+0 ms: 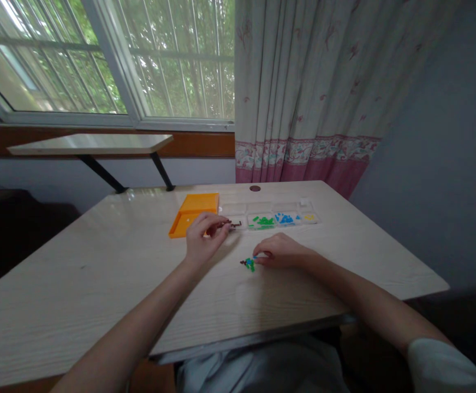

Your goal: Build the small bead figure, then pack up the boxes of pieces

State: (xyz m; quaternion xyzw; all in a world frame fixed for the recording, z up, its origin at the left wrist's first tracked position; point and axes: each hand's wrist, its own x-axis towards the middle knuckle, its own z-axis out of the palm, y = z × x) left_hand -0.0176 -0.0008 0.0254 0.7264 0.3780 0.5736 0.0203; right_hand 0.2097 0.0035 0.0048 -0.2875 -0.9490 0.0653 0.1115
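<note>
My left hand is over the left end of a clear compartment box, its thumb and fingers curled together at the small brown pieces. What those fingers pinch, if anything, is hidden. Below the box, my right hand rests on the table with thumb and forefinger closed at a small blue building piece. This piece is at the right side of a little cluster of green, blue and brown building pieces lying on the tabletop. Whether it is joined to the cluster, I cannot tell.
Green pieces, blue pieces and yellow pieces sit in separate compartments. An orange case lies unfolded left of the box. A raised shelf stands at the table's back left, and a round hole cover is near the back edge.
</note>
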